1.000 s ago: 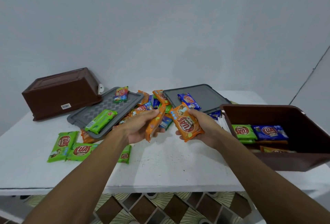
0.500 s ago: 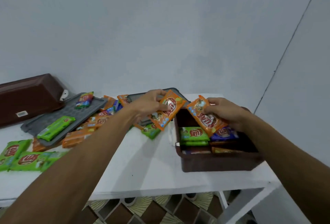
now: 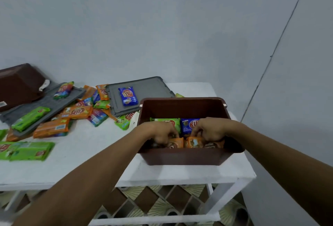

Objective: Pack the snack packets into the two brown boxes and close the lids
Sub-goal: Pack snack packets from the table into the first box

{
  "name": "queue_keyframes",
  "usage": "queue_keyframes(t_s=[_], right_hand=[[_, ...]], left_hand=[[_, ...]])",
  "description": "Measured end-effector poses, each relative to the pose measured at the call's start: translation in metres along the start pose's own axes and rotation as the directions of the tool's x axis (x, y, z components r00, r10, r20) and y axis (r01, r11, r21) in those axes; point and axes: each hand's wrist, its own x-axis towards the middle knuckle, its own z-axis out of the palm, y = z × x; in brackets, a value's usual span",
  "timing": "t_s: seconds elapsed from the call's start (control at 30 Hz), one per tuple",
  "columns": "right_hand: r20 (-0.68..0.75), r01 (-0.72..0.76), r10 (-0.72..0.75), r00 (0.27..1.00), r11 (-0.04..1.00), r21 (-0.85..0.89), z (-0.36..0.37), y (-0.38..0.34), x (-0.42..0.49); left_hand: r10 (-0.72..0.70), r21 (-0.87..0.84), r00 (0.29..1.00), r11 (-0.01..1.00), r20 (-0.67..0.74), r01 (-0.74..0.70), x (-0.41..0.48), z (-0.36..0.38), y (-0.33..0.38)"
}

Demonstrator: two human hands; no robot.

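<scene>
The open brown box [image 3: 183, 157] stands on the right end of the white table. Both my hands reach down inside it. My left hand [image 3: 160, 133] holds an orange snack packet [image 3: 175, 143] against the near wall. My right hand [image 3: 210, 130] holds a second orange packet [image 3: 193, 142] beside the first. Behind my hands, a green packet [image 3: 171, 122] and a blue packet [image 3: 189, 124] lie in the box. The other brown box [image 3: 18, 83] lies upside down at the far left. Several loose packets [image 3: 77, 112] lie in a heap between the boxes.
Two grey lids lie on the white table [image 3: 86, 153]: the left lid [image 3: 45, 103] carries a green packet and a multicoloured one, the right lid [image 3: 144, 90] carries a blue packet [image 3: 127, 95]. Green packets [image 3: 27, 151] lie near the left front edge. A wall stands close behind.
Both hands moved from above the box rim down into the brown box, each carrying its orange packet. The view shifted right and downward.
</scene>
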Motion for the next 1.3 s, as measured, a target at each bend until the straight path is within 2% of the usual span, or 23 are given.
queue_keyframes(t_s=[0.13,0.27,0.43,0.5,0.57,0.63,0.7,0.77,0.87,0.97,1.13,1.2,1.3], right_hand=[[0.002,0.045,-0.045,0.999,0.996,-0.081,0.008,0.004,0.007],[0.064,0.097,-0.097,0.993,0.995,0.004,0.009,0.009,0.012],[0.107,0.117,-0.120,0.987,0.993,0.031,0.009,0.013,0.014],[-0.002,0.146,-0.146,0.989,0.989,0.030,0.008,0.014,0.014],[-0.193,0.175,-0.162,0.968,0.983,0.054,0.006,0.016,0.017],[-0.307,0.159,-0.147,0.940,0.987,0.015,0.004,0.019,0.019],[-0.308,0.114,-0.129,0.943,0.991,-0.065,0.002,0.021,0.022],[-0.247,0.088,-0.112,0.963,0.990,-0.109,0.001,0.023,0.025],[-0.268,0.100,-0.122,0.956,0.991,-0.091,-0.006,0.020,0.025],[-0.394,0.139,-0.152,0.907,0.988,-0.060,-0.016,0.015,0.027],[-0.553,0.235,-0.205,0.808,0.972,-0.018,-0.027,-0.008,0.040],[-0.604,0.251,-0.205,0.770,0.968,-0.009,-0.030,-0.020,0.049],[-0.671,0.266,-0.191,0.717,0.964,0.010,-0.039,-0.042,0.066]], left_hand=[[-0.055,0.034,0.998,0.998,-0.007,0.055,0.001,0.006,-0.005],[-0.026,-0.066,0.999,0.997,0.029,0.028,0.000,0.006,-0.010],[-0.018,-0.059,0.999,0.998,0.051,0.021,0.002,0.006,-0.012],[-0.014,-0.032,1.000,0.999,0.010,0.015,0.002,0.006,-0.013],[-0.016,0.028,0.993,0.999,-0.118,0.019,0.001,0.005,-0.016],[-0.018,0.084,0.966,0.996,-0.258,0.041,0.000,0.003,-0.018],[-0.014,0.162,0.954,0.985,-0.298,0.065,0.000,0.001,-0.020],[-0.039,0.215,0.968,0.972,-0.246,0.093,-0.002,-0.002,-0.020],[-0.051,0.205,0.970,0.974,-0.238,0.101,-0.007,-0.007,-0.024],[0.022,0.172,0.906,0.983,-0.422,0.056,-0.014,-0.018,-0.034],[0.087,0.093,0.678,0.995,-0.730,-0.028,-0.019,-0.029,-0.061],[0.032,0.023,0.597,0.999,-0.802,-0.022,-0.020,-0.030,-0.083],[-0.100,-0.073,0.553,0.995,-0.827,0.070,-0.028,-0.025,-0.125]])
